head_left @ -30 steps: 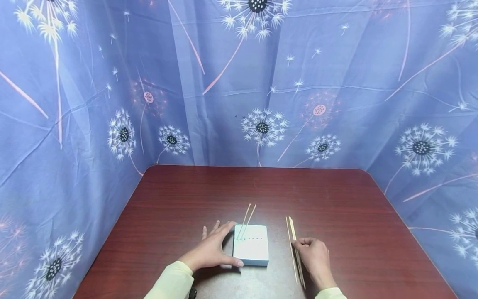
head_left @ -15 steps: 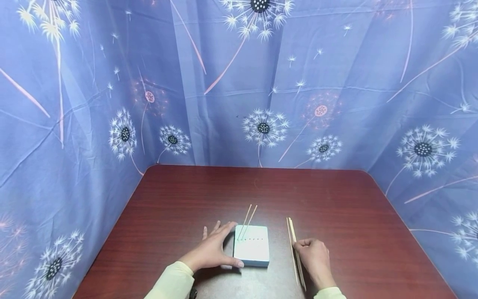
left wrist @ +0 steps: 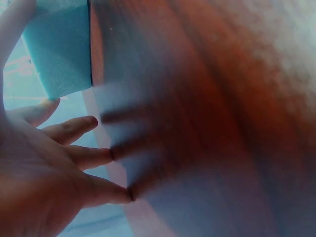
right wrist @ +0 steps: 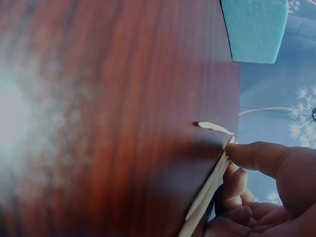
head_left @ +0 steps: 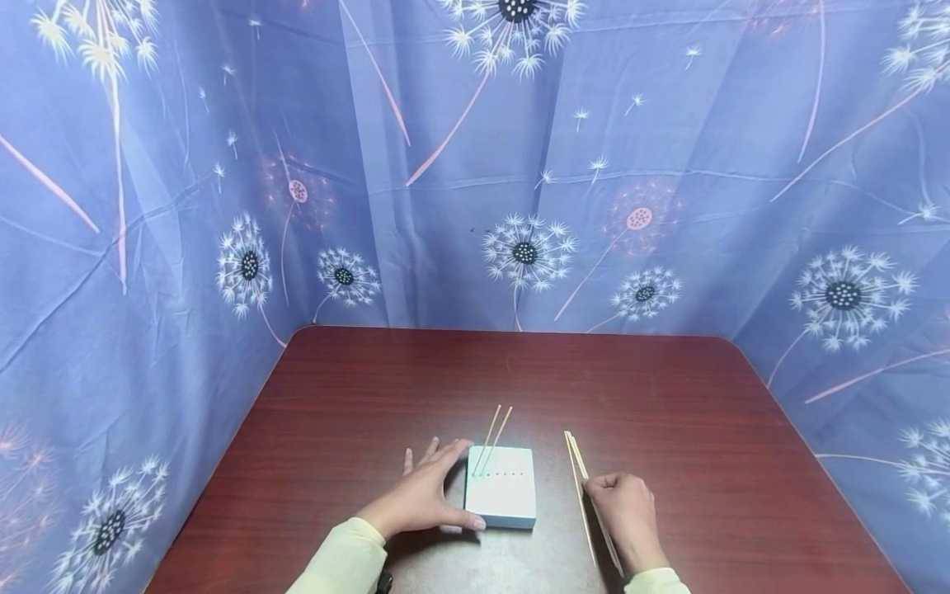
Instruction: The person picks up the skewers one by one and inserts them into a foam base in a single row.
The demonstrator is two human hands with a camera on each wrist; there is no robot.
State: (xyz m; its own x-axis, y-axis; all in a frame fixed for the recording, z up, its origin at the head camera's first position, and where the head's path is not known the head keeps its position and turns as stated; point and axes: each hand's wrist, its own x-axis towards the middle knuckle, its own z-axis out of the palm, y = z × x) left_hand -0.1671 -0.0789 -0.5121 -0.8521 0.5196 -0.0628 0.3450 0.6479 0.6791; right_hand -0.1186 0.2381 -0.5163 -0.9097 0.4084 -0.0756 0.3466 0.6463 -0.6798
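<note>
Toward the near side of the dark red desk (head_left: 356, 412), a square block (head_left: 500, 505) with a pale top and bluish sides lies flat, a row of small holes across it. Two thin sticks (head_left: 500, 429) stand in the leftmost holes, both tilted. At its left side is the left hand (head_left: 423, 499), its grip spread wide — thumb at the near corner, index finger at the far one, the other fingers fanned out away from it.

Right of the block and apart from it, the right hand (head_left: 625, 507) has a narrow grip, pinching some loose sticks (head_left: 578, 454) between thumb and bent fingers; they seem to be more than one, though overlap hides the count. Another stick (right wrist: 215, 128) lies just beside them on the desk. Pale yellow sleeves (head_left: 341, 561) cover both forearms — and a blue dandelion-print curtain (head_left: 445, 247) hangs behind.
</note>
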